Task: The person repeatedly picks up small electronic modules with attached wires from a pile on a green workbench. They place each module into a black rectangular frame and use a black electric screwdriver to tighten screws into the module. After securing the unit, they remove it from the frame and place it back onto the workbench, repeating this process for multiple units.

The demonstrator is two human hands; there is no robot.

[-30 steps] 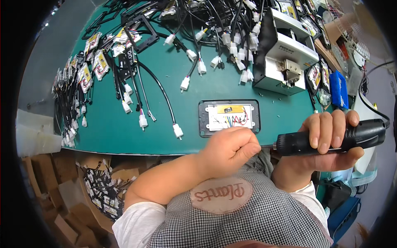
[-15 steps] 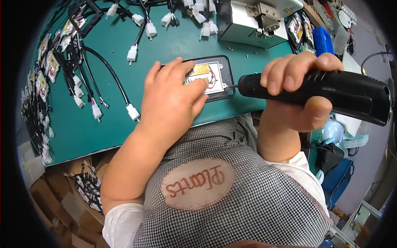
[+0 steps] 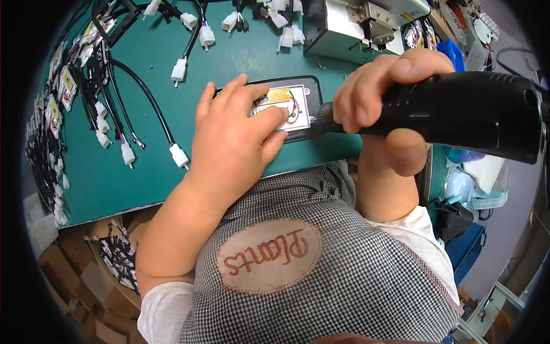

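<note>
My right hand is wrapped round a black electric screwdriver, which lies nearly level with its nose pointing left. Its tip end is at the right-hand lower corner of a white plastic housing; the bit itself is blurred. Gold-coloured material and a red wire show inside the housing, which sits on a dark, rounded plate. Across the left part of both lies my left hand, fingers spread. Its index fingertip rests on the housing and its thumb is beside the near edge. The palm hides the plate's left end.
Black cables with white connectors spread over the green table at left and back. A metal box-like device stands at the back right, near a blue bin. Cardboard lies below the table at left.
The screwdriver has shifted a little left, its nose now closer to the housing's corner, and my right hand has moved left with it. My left hand stays on the housing.
</note>
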